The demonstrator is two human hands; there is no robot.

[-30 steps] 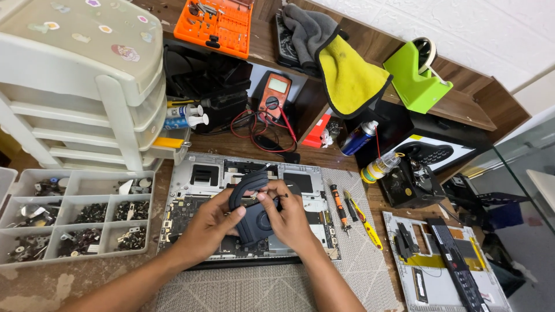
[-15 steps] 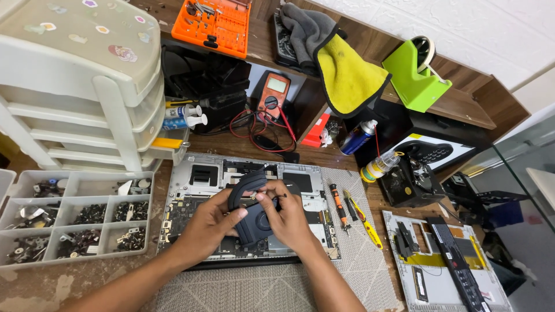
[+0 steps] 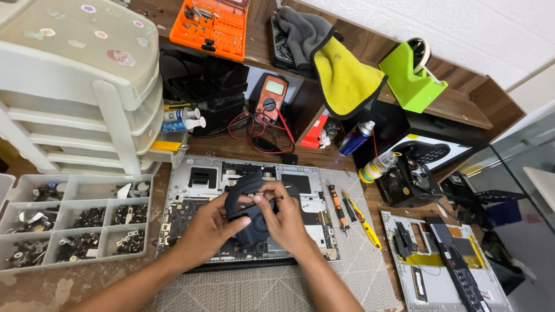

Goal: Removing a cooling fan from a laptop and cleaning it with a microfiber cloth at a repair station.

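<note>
An opened laptop (image 3: 199, 176) lies bottom-up on the workbench, its boards and slots exposed. Over its middle, both my hands hold a dark round cooling fan (image 3: 245, 190). My left hand (image 3: 211, 228) grips the fan's left and lower side. My right hand (image 3: 283, 216) holds its right side, with thumb and forefinger pinching a thin dark piece at the fan's upper edge. Most of the fan's lower half is hidden by my fingers.
A grey parts tray (image 3: 75, 222) with several compartments of screws sits left. Plastic drawers (image 3: 75, 86) stand behind it. Screwdrivers (image 3: 350, 211) lie right of the laptop, near another disassembled panel (image 3: 445, 260). A multimeter (image 3: 269, 98), spray cans (image 3: 355, 138) and tape dispenser (image 3: 413, 75) stand behind.
Nothing has visibly moved apart from slight finger shifts on the fan; both hands stay over the laptop's middle.
</note>
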